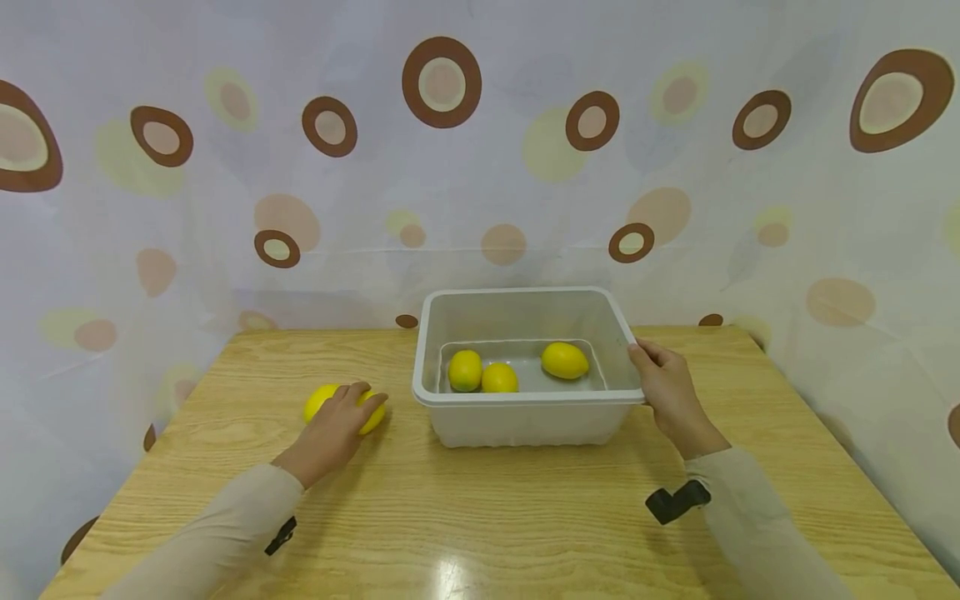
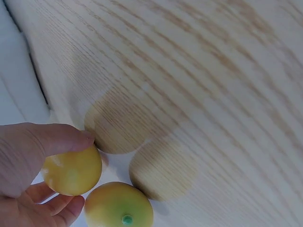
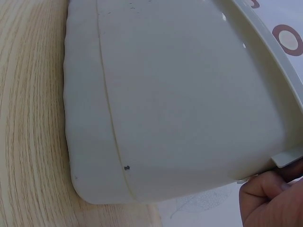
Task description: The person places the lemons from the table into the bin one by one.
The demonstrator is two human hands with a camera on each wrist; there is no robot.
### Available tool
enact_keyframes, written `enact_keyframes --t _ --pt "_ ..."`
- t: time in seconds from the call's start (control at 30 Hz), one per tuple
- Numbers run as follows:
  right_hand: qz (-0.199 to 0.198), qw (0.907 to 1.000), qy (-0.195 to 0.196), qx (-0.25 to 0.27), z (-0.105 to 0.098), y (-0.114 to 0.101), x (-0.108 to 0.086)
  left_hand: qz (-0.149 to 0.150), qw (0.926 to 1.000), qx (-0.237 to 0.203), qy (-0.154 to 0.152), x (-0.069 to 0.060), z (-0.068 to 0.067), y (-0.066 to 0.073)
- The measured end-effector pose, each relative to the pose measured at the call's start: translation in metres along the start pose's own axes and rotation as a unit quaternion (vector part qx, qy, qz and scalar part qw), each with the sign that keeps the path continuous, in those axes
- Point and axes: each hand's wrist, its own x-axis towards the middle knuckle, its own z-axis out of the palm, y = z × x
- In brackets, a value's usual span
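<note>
Near the left side of the table, my left hand (image 1: pixel 335 427) has its thumb and fingers around a yellow lemon (image 2: pixel 73 172). A second lemon (image 2: pixel 118 208), with a green stem end, lies close beside it on the table. In the middle stands a white plastic bin (image 1: pixel 525 423) with three lemons inside: one lemon (image 1: pixel 465 370) at its left, another lemon (image 1: pixel 499 378) next to that, and a lemon (image 1: pixel 565 360) further right. My right hand (image 1: pixel 670 396) grips the bin's right rim; the right wrist view shows its curled fingers (image 3: pixel 265 189) under the rim corner.
Everything rests on a wood-grain table (image 1: pixel 480 508). A pale curtain (image 1: pixel 480 183) with brown and beige circles hangs along the table's back edge and sides. Dark straps are on both sleeves.
</note>
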Motion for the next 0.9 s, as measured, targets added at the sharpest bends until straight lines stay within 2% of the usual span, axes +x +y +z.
enact_keyframes --t 0.53,0.9 --pt "-0.001 1.0000 0.000 -0.001 0.0006 -0.0015 0.0004 -0.008 0.9998 -0.017 -0.006 0.0007 -0.0007 0.0017" --pt "-0.001 1.0000 -0.002 -0.001 -0.0004 0.0010 0.0008 -0.017 0.9977 -0.063 0.020 0.0031 -0.0097 0.0021"
